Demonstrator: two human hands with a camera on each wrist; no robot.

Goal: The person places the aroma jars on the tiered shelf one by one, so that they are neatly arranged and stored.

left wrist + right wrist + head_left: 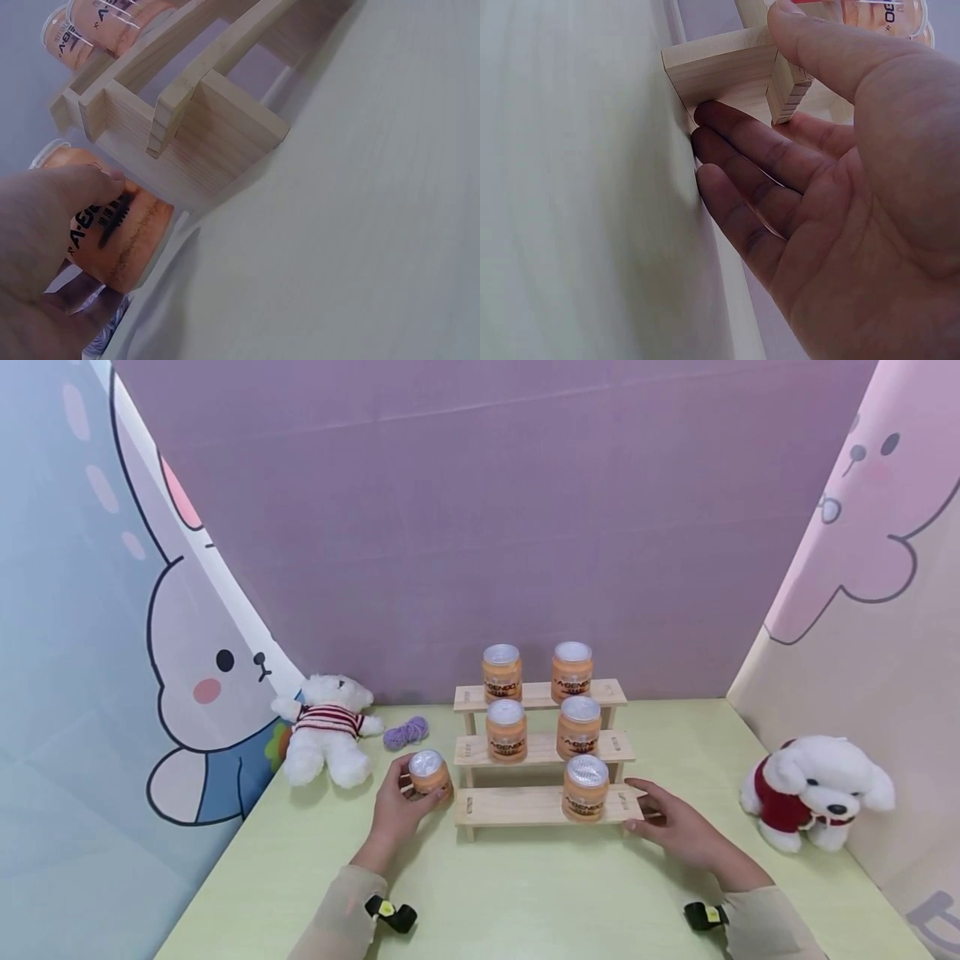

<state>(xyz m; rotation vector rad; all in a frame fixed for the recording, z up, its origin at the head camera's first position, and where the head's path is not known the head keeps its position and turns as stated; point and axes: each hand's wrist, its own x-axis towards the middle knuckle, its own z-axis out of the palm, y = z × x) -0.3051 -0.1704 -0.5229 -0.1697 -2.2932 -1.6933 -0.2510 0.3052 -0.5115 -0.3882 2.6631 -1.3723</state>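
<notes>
My left hand point(399, 810) grips an orange jar point(427, 768) with a silver lid, thumb across its printed label, just left of a three-step wooden display stand point(498, 808). In the left wrist view the jar's base is close over the table. My right hand point(678, 831) is at the right end of the stand's lowest step, thumb at the front edge and index finger at the back edge. Its other fingers extend below the board in the right wrist view. A matching jar point(585, 789) stands on the right of that lowest step.
Two jars stand on the middle step, one of them a left jar point(507, 732), and two more on the top step, including a right jar point(572, 673). A white plush bear point(327, 731) and purple yarn point(406, 733) lie left; a plush dog point(821, 789) sits right.
</notes>
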